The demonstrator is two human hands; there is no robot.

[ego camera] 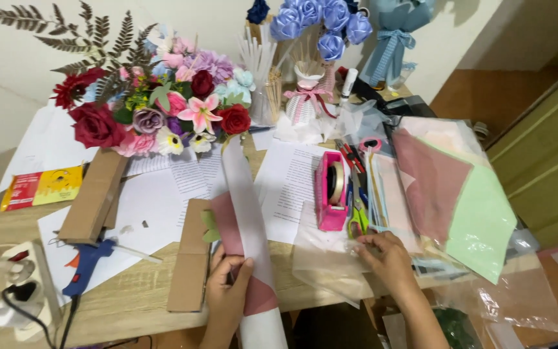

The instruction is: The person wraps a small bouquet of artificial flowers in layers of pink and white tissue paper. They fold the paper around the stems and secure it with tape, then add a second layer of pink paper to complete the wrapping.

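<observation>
My left hand (226,291) grips a long roll of wrapping paper (248,220), white on one side and dusty pink on the other, near its lower end at the table's front edge. The roll slants up toward a bouquet of artificial flowers (156,106). My right hand (389,253) rests fingers-down on a clear plastic bag (327,258) beside green-handled scissors (358,220) and a pink tape dispenser (331,190).
A stack of pink, cream and green paper sheets (460,194) lies at the right. Cardboard strips (95,194), a blue glue gun (88,262), a power strip (17,284), printed sheets (289,181) and a white vase of blue roses (308,97) crowd the wooden table (130,300).
</observation>
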